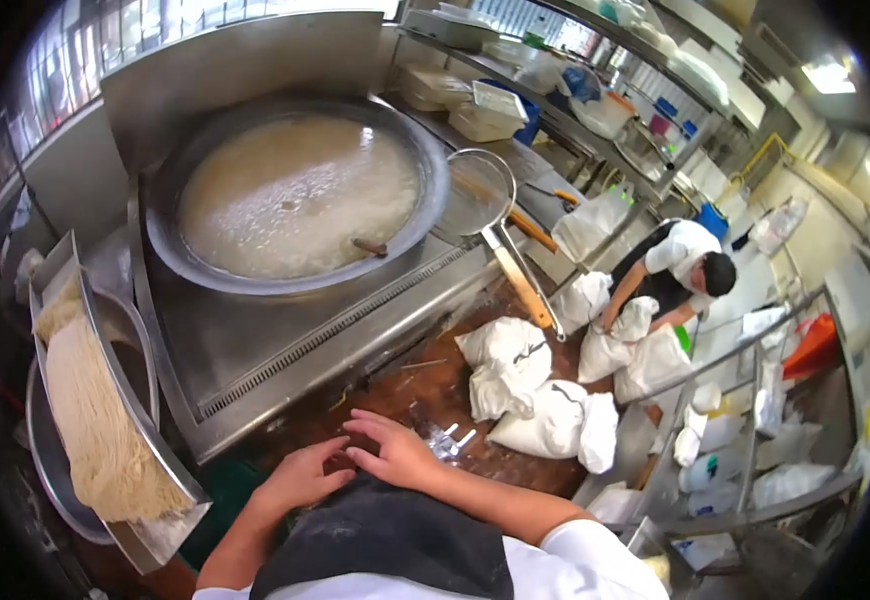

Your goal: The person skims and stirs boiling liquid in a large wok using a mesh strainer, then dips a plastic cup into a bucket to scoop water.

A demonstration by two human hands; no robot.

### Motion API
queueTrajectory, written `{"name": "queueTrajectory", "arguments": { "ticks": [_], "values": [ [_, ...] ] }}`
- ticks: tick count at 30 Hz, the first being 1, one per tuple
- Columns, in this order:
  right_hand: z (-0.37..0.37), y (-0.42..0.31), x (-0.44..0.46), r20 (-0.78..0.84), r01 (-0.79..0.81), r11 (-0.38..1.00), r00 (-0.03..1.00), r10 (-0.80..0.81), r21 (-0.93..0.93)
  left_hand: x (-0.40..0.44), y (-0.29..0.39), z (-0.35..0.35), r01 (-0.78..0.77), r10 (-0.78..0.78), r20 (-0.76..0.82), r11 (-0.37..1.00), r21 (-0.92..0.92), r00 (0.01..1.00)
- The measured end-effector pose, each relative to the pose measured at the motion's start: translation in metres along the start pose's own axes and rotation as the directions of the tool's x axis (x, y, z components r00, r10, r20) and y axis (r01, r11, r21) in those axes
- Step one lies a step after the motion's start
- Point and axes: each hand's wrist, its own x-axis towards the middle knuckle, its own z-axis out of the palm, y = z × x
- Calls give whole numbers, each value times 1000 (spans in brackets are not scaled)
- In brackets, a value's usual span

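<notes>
My left hand [303, 474] and my right hand [391, 450] are held close together in front of the dark apron [385, 540]. Both look empty, with loosely bent fingers that are apart. Ahead of them is the front edge of a steel stove [325, 345]. Set into it is a very large round wok [433, 195] of cloudy, foamy liquid [295, 200]. A short brown stick-like piece [369, 247] rests at the liquid's near right edge. To the left of my hands, a tilted metal tray [127, 388] carries a mass of pale noodles [105, 430].
A wooden-handled strainer [520, 283] leans beside the wok. Tied white sacks [507, 358] sit on the brown floor [425, 385]. At the right, another person [680, 255] bends over more sacks [650, 362]. Shelves [565, 80] with containers line the back, and a metal rack [745, 440] stands at right.
</notes>
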Motion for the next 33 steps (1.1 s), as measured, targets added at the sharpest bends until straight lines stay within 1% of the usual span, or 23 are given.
{"name": "queueTrajectory", "arguments": {
  "ticks": [2, 5, 7, 8, 10, 12, 15, 18, 19, 20, 22, 23, 26, 29, 30, 32, 33],
  "values": [
    [-2, 1, -2, -11, -10, 1000, 1000, 10, 1, 6, 7, -4, -52, 46, 35, 985, 163, 998],
    [-3, 2, -14, -32, -69, 998, 997, 69, 1, 15, 26, -9, -110, 108, 35, 990, 86, 994],
    [2, 7, -24, -56, -96, 995, 994, 96, 4, 20, 27, -8, -130, 126, 39, 980, 152, 991],
    [6, 8, -30, -51, -121, 992, 991, 122, 39, 22, 26, -5, -141, 136, 42, 974, 179, 990],
    [7, 8, -39, -43, -157, 983, 986, 161, 95, 24, 26, 1, -176, 160, 101, 969, 171, 982],
    [4, 13, -44, -68, -155, 985, 985, 160, 69, 24, 24, 5, -185, 163, 141, 969, 161, 976],
    [-5, 14, -41, -100, -133, 991, 986, 134, 13, 23, 37, 2, -110, 82, 183, 982, 153, 980],
    [-7, 6, -31, -117, -92, 996, 989, 92, 3, 18, 32, 5, -177, 165, 115, 979, 100, 980],
    [-2, 2, -28, -113, -104, 994, 988, 106, 23, 17, 31, 5, -155, 143, 142, 985, 75, 979],
    [0, -1, -26, -101, -111, 993, 988, 113, 32, 16, 32, 3, -161, 140, 150, 977, 138, 979],
    [-1, -6, -26, -66, -76, 997, 995, 77, 19, 15, 30, 1, -173, 140, 145, 952, 252, 979],
    [1, -7, -26, -49, -58, 998, 997, 59, 18, 15, 25, 1, -158, 134, 157, 975, 158, 979],
    [6, -8, -33, -17, -152, 988, 988, 152, 20, 10, 10, 5, -155, 151, 218, 988, 2, 964],
    [12, -7, -36, -48, -121, 992, 991, 123, 48, 5, 6, 10, -231, 212, 222, 971, 59, 952],
    [13, -3, -34, -45, -125, 990, 991, 128, 73, 3, 9, 7, -213, 186, 263, 974, 78, 947],
    [10, -8, -28, -65, -175, 978, 981, 183, 118, -2, 3, 9, -204, 188, 227, 978, 52, 956],
    [8, -10, -24, -47, -205, 966, 976, 215, 155, -8, 5, 7, -172, 165, 201, 985, 21, 966]
  ]
}}
